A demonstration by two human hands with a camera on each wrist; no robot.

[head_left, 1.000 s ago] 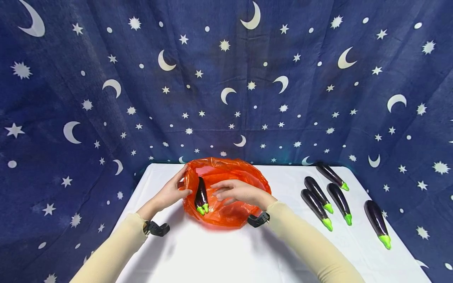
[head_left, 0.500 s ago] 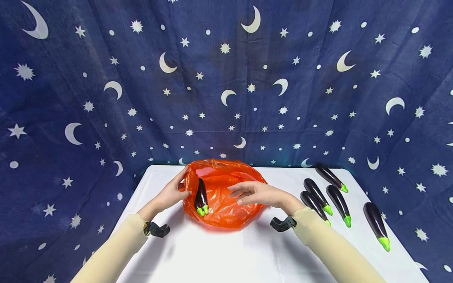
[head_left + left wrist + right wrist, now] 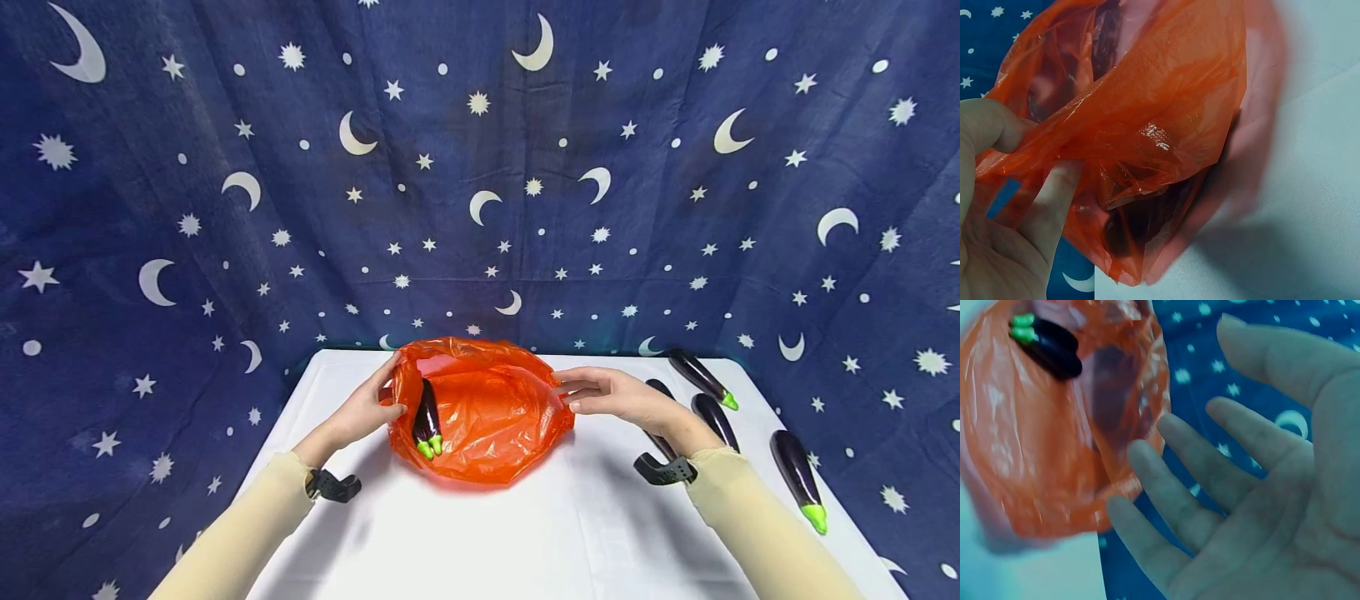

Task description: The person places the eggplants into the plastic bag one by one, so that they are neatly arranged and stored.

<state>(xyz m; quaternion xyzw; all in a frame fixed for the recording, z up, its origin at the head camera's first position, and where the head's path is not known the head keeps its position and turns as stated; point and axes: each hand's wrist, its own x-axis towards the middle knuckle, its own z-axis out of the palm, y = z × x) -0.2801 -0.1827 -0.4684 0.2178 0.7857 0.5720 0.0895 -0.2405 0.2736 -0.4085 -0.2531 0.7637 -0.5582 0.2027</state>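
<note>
An orange plastic bag [image 3: 495, 417] lies on its side with its mouth spread toward me. Just inside its left part rest two dark eggplants [image 3: 427, 421] side by side, their green caps facing me. My left hand [image 3: 363, 417] holds the bag's left rim; in the left wrist view the thin plastic passes between thumb and fingers [image 3: 1063, 178]. At the opposite rim is my right hand [image 3: 618, 398], its fingertips right at the plastic. The right wrist view shows that hand's fingers [image 3: 1191, 450] spread and extended, with nothing in the palm.
More eggplants lie on the right of the white table [image 3: 465, 542]: one at the back [image 3: 703, 377], one near the right edge [image 3: 798, 479], and others partly hidden behind my right arm. A dark blue curtain [image 3: 450, 167] with moons and stars surrounds the table.
My right hand has moved right, from over the bag's opening to its right rim. The left hand keeps its place on the left rim, and the eggplants in the bag have stayed put.
</note>
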